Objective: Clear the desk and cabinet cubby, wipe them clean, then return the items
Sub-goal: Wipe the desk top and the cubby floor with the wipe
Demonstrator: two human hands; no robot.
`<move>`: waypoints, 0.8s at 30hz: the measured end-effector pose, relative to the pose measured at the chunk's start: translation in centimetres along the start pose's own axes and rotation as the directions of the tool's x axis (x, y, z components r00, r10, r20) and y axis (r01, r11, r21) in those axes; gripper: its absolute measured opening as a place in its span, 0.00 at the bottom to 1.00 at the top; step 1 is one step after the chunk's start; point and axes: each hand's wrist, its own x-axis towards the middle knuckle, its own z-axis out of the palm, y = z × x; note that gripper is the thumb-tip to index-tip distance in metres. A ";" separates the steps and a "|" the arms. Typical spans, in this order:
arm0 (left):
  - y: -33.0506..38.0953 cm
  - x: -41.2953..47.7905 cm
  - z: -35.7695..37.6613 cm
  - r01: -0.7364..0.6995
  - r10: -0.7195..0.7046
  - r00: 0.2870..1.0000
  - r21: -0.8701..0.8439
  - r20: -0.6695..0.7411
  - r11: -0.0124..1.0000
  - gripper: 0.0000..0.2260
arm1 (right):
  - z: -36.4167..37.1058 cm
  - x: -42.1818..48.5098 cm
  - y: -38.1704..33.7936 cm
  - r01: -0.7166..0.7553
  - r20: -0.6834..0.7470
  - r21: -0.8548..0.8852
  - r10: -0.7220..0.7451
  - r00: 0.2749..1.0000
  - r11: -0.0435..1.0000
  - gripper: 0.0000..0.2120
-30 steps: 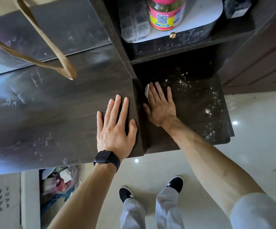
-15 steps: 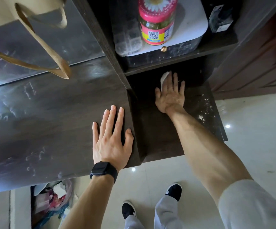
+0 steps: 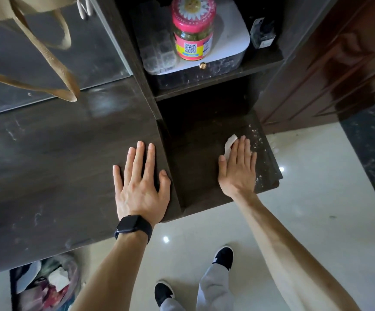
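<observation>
Almost at cubby [image 3: 193,167] edge, right hand [image 3: 238,169]

My right hand [image 3: 238,167] lies flat in the cubby [image 3: 193,153]: open floor to its left as far as the upright panel [image 3: 167,142], more room ahead of the fingertips [image 3: 241,139], the shelf [image 3: 215,85] with the jar [image 3: 192,34] roofing it above, crumbs [image 3: 258,140] just to its right

White wipe [image 3: 229,143], flat on dusty cubby floor [image 3: 195,158]

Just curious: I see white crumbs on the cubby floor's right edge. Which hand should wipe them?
Probably the right hand: it presses the cloth beside the crumbs. The left hand rests on the desk, holding nothing.
</observation>
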 end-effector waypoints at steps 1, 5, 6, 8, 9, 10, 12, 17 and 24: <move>0.0 0.0 0.0 0.000 0.000 1.000 -0.001 0.002 1.000 0.27 | 0.1 -0.4 0.5 0.007 -0.028 0.009 -0.007 1.000 1.000 0.33; 0.1 -0.1 -0.1 0.003 -0.003 1.000 -0.010 -0.008 1.000 0.28 | 0.4 -0.1 1.0 0.125 0.092 -0.091 -0.117 0.989 0.988 0.32; 0.1 -0.1 -0.1 0.005 -0.005 1.000 -0.013 -0.008 1.000 0.28 | 0.5 0.5 0.6 0.159 0.143 -0.094 -0.145 0.979 0.983 0.33; 0.2 0.0 -0.2 0.012 -0.012 1.000 -0.008 -0.003 1.000 0.28 | 0.7 1.9 -1.1 0.243 0.183 -0.108 -0.221 0.958 0.964 0.34; 0.2 0.0 -0.2 0.016 -0.016 1.000 -0.003 0.003 1.000 0.28 | 0.9 2.6 -2.2 0.293 0.192 -0.113 -0.268 0.944 0.949 0.34; 0.2 0.0 -0.2 0.019 -0.019 1.000 0.001 0.007 1.000 0.28 | 1.0 3.3 -3.3 0.340 0.206 -0.108 -0.314 0.927 0.934 0.34; 0.2 0.0 -0.2 0.025 -0.025 1.000 0.010 0.011 1.000 0.28 | 1.2 5.1 -5.1 0.408 0.241 -0.096 -0.377 0.894 0.908 0.34; 0.2 0.0 -0.2 0.033 -0.033 0.999 0.022 0.013 0.999 0.28 | -0.3 11.3 -4.5 0.213 0.220 -0.162 -0.175 0.960 0.964 0.34; 0.3 0.2 -0.5 0.044 -0.044 0.999 0.019 0.027 0.999 0.28 | -1.3 4.7 -1.1 0.049 0.225 -0.157 -0.013 0.974 0.986 0.39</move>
